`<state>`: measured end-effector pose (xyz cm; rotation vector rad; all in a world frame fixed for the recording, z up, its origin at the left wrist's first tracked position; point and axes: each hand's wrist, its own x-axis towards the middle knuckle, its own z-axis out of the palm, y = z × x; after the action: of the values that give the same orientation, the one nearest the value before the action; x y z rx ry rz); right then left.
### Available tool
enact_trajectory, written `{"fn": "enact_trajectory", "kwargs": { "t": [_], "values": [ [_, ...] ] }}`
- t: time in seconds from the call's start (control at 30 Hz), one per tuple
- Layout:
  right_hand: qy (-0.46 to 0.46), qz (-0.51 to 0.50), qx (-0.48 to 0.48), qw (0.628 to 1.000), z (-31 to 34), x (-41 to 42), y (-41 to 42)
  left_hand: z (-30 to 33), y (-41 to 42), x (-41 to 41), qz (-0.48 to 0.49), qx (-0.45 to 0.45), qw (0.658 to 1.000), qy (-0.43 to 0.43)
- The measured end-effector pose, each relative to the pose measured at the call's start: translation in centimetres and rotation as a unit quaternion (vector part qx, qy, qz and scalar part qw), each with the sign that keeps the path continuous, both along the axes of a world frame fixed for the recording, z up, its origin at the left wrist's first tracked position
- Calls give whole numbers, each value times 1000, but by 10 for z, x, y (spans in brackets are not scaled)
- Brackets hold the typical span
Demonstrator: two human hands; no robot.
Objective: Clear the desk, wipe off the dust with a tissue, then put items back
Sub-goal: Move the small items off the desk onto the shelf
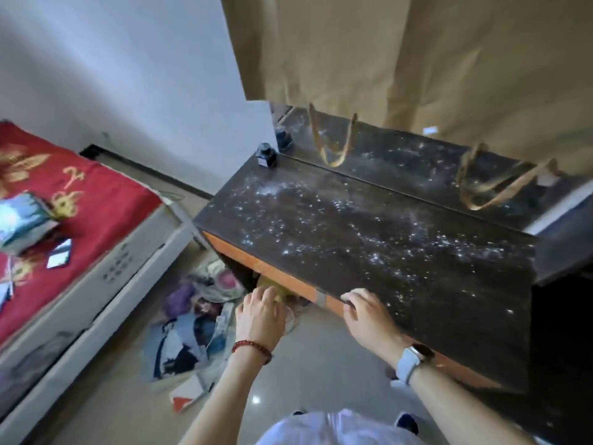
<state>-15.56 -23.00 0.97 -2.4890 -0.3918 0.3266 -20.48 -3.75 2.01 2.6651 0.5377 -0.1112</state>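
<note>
Right hand (369,319) fingers loose on counter (401,252) edge; left hand (261,311) empty; ink bottle (267,154) far-left corner.

My one head camera looked steeply down and forward, close over the counter's (369,239) near edge, bed (73,200) at left.

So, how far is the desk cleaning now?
Mostly cleared: the dark wooden desk top holds only a small dark ink bottle at its far corner. In hand: the left hand reaches below the front edge; the right hand rests on it. Left: white dust remains, no tissue visible, items still away.
</note>
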Motion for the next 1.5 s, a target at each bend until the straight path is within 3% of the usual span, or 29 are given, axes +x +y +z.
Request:
{"fn": "enact_trajectory", "kwargs": {
  "t": [0.13,0.33,0.6,0.8,1.03,1.33,1.5],
  "values": [
    [30,62,-32,997,-5,6,84,-5,83,-21,62,5,998,-7],
    [71,105,-49,991,-10,53,156,-25,141,3,91,-24,995,24],
    [69,58,-20,996,-19,182,217,-35,197,136,42,-14,999,32],
    [8,48,-47,998,-11,298,262,-38,229,228,-26,23,993,114],
    [-48,41,-107,992,-24,390,316,-72,248,257,-81,50,980,175],
    [-47,59,-126,989,-42,397,327,-88,251,252,-74,39,980,179],
    [-30,16,-56,998,-30,347,310,-86,252,254,-78,12,979,186]
  ]
}}
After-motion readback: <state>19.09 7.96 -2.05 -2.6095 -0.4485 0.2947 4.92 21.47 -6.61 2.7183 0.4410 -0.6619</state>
